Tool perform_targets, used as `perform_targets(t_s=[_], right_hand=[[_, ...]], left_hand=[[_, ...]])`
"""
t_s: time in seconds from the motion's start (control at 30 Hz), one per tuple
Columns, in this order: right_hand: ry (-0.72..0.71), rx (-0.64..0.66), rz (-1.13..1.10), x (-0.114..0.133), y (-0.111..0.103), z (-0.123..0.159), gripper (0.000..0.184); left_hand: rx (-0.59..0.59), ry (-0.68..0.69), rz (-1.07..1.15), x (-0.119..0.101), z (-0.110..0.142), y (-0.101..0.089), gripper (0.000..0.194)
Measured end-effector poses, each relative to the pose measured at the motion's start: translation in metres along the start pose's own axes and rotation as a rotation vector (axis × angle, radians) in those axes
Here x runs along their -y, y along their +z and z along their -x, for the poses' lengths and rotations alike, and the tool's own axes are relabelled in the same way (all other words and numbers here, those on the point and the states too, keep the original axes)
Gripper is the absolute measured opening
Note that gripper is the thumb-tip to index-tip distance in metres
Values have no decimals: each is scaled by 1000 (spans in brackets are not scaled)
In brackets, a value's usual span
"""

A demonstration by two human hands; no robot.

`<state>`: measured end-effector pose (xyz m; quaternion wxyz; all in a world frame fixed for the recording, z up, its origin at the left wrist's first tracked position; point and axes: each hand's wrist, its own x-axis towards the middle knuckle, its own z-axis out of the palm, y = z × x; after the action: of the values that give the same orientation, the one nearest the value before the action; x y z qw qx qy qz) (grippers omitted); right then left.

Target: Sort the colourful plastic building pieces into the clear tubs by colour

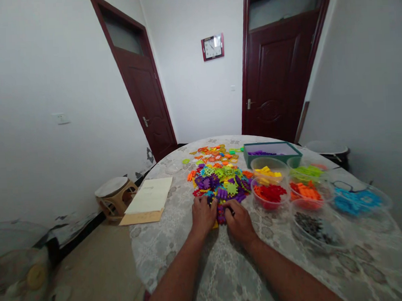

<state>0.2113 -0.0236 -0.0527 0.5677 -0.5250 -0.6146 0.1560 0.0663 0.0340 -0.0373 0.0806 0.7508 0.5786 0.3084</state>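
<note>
A heap of small coloured plastic pieces in purple, green, orange and yellow lies on the round table. My left hand and my right hand rest side by side at the near edge of the heap. Both have their fingers curled round a purple piece between them. What lies under the palms is hidden.
Clear bowls to the right hold sorted pieces: yellow, red, orange, green, blue, dark. A green box holds purple ones. A brown envelope lies left. A stool stands beside the table.
</note>
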Motion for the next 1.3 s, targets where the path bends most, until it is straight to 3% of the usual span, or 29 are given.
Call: perform_targets(t_s=[0.13, 0.23, 0.33, 0.43, 0.5, 0.8, 1.07, 1.17, 1.3], right_hand=[[1, -83, -6, -9, -7, -5, 26], [18, -134, -3, -16, -12, -10, 28], [46, -160, -11, -23, -16, -13, 29], [88, -174, -6, -29, -18, -15, 29], [102, -164, 9, -32, -17, -15, 29], [23, -88, 108, -31, -17, -13, 28], [-136, 119, 330, -20, -19, -7, 24], [-135, 138, 363, -23, -21, -6, 26], [-89, 129, 345, -29, -24, -8, 34]], left_hand=[[-47, 45, 68, -11, 9, 5, 34], [-45, 195, 112, -11, 20, -2, 31], [48, 402, 56, -9, 33, -11, 36], [184, 492, -67, -8, 39, -16, 56], [218, 471, -116, -7, 36, -17, 62], [204, 384, -179, 18, 7, -16, 56], [167, 257, -183, 25, 7, -17, 83], [182, 295, -148, 27, 8, -18, 86], [201, 405, -44, 26, 16, -18, 74]])
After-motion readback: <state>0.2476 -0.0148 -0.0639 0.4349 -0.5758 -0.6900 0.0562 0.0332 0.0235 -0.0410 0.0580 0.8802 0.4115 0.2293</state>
